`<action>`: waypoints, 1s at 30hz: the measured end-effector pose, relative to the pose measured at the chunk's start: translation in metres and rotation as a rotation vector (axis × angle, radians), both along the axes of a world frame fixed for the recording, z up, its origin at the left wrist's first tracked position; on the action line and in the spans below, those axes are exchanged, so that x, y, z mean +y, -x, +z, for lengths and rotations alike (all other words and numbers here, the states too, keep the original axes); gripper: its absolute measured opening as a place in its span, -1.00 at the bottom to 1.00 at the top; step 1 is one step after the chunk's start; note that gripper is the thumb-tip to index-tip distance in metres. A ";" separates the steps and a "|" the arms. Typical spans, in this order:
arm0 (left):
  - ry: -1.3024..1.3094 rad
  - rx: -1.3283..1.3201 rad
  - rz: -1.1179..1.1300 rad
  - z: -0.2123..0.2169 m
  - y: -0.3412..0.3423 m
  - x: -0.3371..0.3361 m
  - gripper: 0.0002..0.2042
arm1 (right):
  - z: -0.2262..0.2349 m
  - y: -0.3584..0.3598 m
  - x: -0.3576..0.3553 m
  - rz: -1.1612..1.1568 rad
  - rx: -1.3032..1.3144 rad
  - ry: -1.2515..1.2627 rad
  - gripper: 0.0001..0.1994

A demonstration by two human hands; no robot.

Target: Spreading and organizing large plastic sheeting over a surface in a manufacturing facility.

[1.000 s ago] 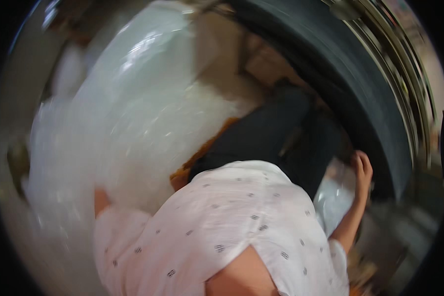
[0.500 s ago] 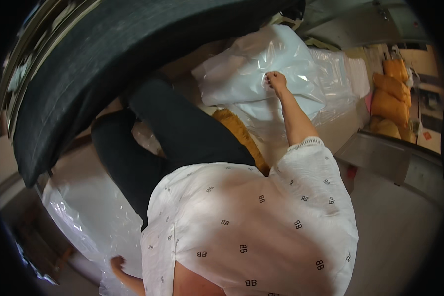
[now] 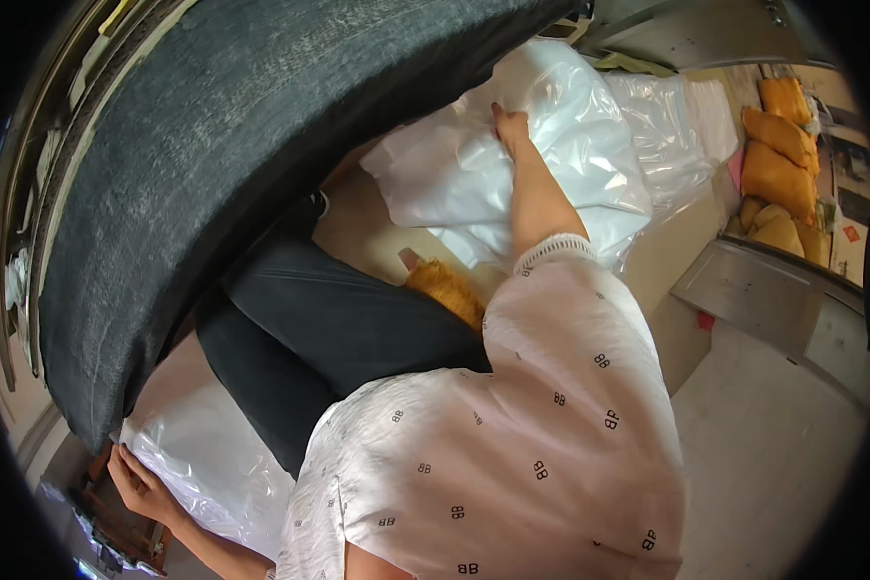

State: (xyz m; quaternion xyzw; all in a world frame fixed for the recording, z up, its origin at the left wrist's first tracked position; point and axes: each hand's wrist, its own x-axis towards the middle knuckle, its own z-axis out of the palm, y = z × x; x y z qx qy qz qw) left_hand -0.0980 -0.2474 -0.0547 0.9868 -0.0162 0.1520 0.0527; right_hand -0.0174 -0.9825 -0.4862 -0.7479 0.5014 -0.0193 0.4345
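A long, dark grey fabric-covered piece [image 3: 203, 145], curved in this view like a thick cushion, spans the upper left across my knees. At its lower left end is my left hand [image 3: 143, 486], thumb and fingers a little apart, close to the fabric's tip and a clear plastic sheet [image 3: 198, 464]. My right hand [image 3: 511, 126] is over a big heap of shiny, whitish plastic wrapping [image 3: 570, 126], one finger stretched out and the others bent. It seems to hold nothing. The far edge of the grey piece lies left of that hand.
Under my thigh shows a fluffy mustard seat [image 3: 445, 290]. More clear plastic packs [image 3: 677, 135] lie right of the heap. Several orange cushions [image 3: 778, 179] are stacked at the far right, behind a metal-sided cabinet or bench [image 3: 744, 290]. Bare floor [image 3: 754, 416] shows at lower right.
My left hand has moved up and left to the grey piece's end. My right hand has shifted left over the plastic heap. The grey piece looks larger and nearer, and my body has turned.
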 end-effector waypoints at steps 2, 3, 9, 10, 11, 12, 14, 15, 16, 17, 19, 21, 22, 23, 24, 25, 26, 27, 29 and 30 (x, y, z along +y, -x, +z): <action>-0.025 0.021 -0.082 0.004 -0.017 -0.019 -0.87 | 0.011 0.025 0.014 -0.056 0.105 -0.014 -0.40; -0.029 0.018 -0.085 0.005 -0.026 -0.028 -0.87 | 0.025 0.039 0.024 -0.075 0.195 0.114 -0.44; 0.051 -0.072 -0.262 0.003 -0.075 -0.072 -0.88 | 0.044 0.091 -0.010 0.240 0.371 0.341 -0.72; 0.042 -0.085 -0.275 0.008 -0.076 -0.071 -0.88 | 0.052 0.087 0.001 0.013 0.150 0.048 -0.77; 0.028 -0.095 -0.276 0.014 -0.077 -0.074 -0.88 | 0.061 0.086 0.011 -0.213 -0.070 -0.247 -0.81; 0.085 -0.111 -0.268 0.018 -0.078 -0.077 -0.88 | 0.074 0.089 0.018 -0.215 -0.081 -0.251 -0.81; 0.181 -0.117 -0.285 0.008 -0.088 -0.087 -0.88 | 0.103 0.115 0.017 -0.548 -0.591 -0.501 -0.88; 0.290 -0.109 -0.287 0.008 -0.092 -0.098 -0.87 | 0.112 0.134 0.001 -0.556 -0.605 -0.481 -0.88; 0.389 -0.101 -0.283 0.010 -0.092 -0.106 -0.86 | 0.113 0.157 -0.017 -0.681 -0.810 -0.532 -0.90; 0.391 -0.111 -0.288 0.012 -0.091 -0.111 -0.86 | 0.114 0.170 -0.024 -0.800 -1.017 -0.588 -0.91; 0.500 -0.070 -0.428 -0.001 -0.097 -0.128 -0.85 | 0.155 0.187 -0.027 -0.712 -1.048 -0.396 -0.93; 0.586 -0.047 -0.517 -0.002 -0.093 -0.157 -0.85 | 0.214 0.179 -0.011 -0.513 -1.068 -0.201 -0.96; 0.653 -0.020 -0.562 -0.003 -0.089 -0.178 -0.85 | 0.241 0.164 0.010 -0.409 -1.069 -0.164 -0.97; 0.702 0.054 -0.607 -0.006 -0.083 -0.207 -0.87 | 0.267 0.161 0.026 -0.306 -1.082 -0.155 -0.96; 0.735 0.141 -0.658 -0.004 -0.076 -0.233 -0.89 | 0.286 0.151 0.045 -0.190 -1.088 -0.159 -0.94; 0.717 0.206 -0.778 -0.003 -0.071 -0.256 -0.92 | 0.298 0.143 0.066 -0.112 -1.074 -0.136 -0.94; 0.701 0.224 -0.899 -0.006 -0.067 -0.279 -0.91 | 0.307 0.138 0.087 -0.036 -1.057 -0.106 -0.93; 0.810 0.282 -0.928 -0.011 -0.058 -0.302 -0.84 | 0.318 0.131 0.110 0.032 -1.090 -0.158 -0.94; 1.041 0.494 -0.971 -0.011 -0.041 -0.337 -0.56 | 0.342 0.118 0.163 0.267 -1.140 -0.354 -0.93; 1.160 0.524 -1.010 -0.007 -0.033 -0.357 -0.47 | 0.353 0.107 0.188 0.450 -1.225 -0.408 -0.91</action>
